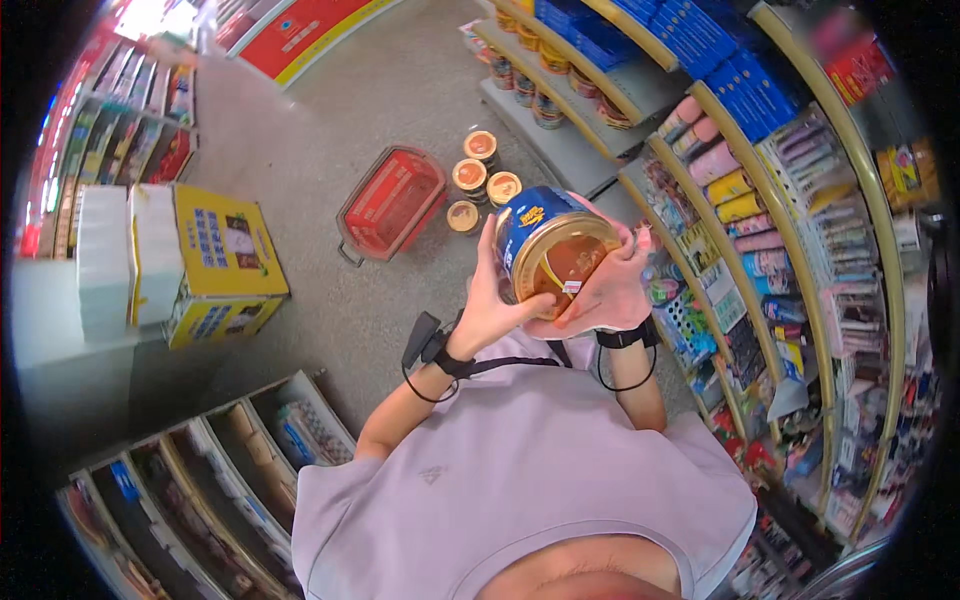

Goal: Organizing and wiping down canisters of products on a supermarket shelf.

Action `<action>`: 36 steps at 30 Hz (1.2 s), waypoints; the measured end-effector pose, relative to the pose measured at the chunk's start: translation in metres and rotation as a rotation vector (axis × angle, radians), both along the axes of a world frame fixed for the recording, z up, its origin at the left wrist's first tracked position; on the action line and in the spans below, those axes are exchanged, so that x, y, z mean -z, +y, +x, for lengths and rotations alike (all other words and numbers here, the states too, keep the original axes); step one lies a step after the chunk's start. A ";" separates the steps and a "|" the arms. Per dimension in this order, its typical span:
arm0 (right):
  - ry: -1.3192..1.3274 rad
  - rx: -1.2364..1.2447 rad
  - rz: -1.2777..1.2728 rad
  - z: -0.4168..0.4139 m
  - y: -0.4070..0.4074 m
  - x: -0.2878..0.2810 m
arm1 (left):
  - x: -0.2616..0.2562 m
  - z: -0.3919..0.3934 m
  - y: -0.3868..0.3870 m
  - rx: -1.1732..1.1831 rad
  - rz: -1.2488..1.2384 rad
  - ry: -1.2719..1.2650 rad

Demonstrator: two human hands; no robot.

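A round tin with a blue label and an orange, gold-rimmed end (536,225) is held up before my chest, tilted so that this end faces me. My left hand (495,300) grips its left side, the thumb on the rim. On the right side my right hand (615,289), which looks covered by a pinkish cloth or glove, holds the tin along with a small price tag. Beyond the tin, several tins with gold-rimmed ends (470,174) stand in stacks on the floor. A red plastic shopping basket (394,199) lies beside them.
Shelving with yellow edge strips (772,202) curves along my right, full of packaged goods. More tins (551,109) stand on the lower shelves ahead. Yellow cartons (225,240) are stacked at left, and a shelf unit (225,465) stands at lower left. The grey floor (322,315) lies between.
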State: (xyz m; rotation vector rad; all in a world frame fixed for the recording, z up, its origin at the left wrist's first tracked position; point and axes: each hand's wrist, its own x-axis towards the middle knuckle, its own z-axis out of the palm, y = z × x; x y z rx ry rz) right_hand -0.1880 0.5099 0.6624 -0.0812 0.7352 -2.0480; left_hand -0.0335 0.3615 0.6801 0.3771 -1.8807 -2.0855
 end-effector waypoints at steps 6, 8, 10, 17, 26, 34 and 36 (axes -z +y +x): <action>0.718 0.090 0.106 0.008 -0.019 0.087 | -0.017 0.016 0.016 -0.317 -0.167 0.149; 0.512 0.010 0.009 0.005 -0.023 0.102 | -0.022 0.023 0.015 -0.400 -0.287 0.141; 0.648 -0.115 0.113 0.009 -0.023 0.072 | -0.026 0.037 0.003 -0.391 -0.340 0.124; 1.695 -0.376 0.481 0.004 0.015 0.020 | -0.063 0.064 -0.019 -0.134 -0.459 -0.234; 1.731 -0.500 0.541 0.002 -0.001 -0.067 | -0.054 0.048 -0.028 0.105 -0.469 -0.220; 0.746 -0.436 0.167 0.020 -0.058 -0.066 | -0.003 0.059 -0.037 -0.249 -0.186 -0.061; 0.778 -0.331 0.153 0.028 -0.066 -0.065 | 0.001 0.062 -0.046 -0.223 -0.230 -0.030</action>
